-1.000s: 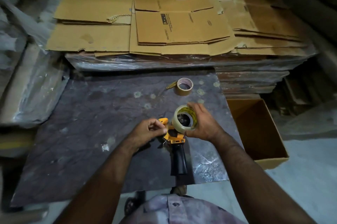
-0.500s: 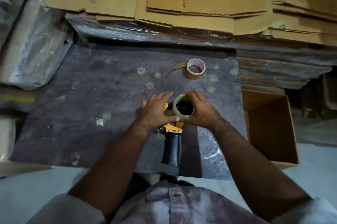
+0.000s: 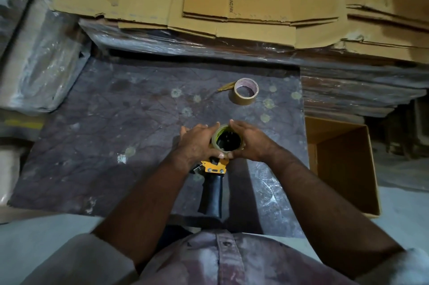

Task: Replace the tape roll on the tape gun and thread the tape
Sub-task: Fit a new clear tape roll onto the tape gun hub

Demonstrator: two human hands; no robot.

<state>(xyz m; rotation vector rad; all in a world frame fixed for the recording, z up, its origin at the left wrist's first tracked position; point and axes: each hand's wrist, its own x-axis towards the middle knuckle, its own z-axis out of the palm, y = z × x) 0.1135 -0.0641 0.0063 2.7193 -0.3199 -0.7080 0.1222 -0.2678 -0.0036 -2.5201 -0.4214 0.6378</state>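
Both hands, left (image 3: 197, 143) and right (image 3: 251, 143), wrapped round tape roll (image 3: 228, 139) on tape gun (image 3: 214, 182). Old roll (image 3: 245, 91) further back on table (image 3: 104, 145).

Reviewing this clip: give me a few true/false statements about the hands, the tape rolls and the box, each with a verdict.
1. Both hands, left hand and right hand, cup the tape roll on the tape gun. True.
2. A second brown tape roll lies flat on the table beyond the hands. True.
3. The open cardboard box stands to the person's left. False: it stands to the right.
4. The tape gun's handle is red. False: it is black, with a yellow body.
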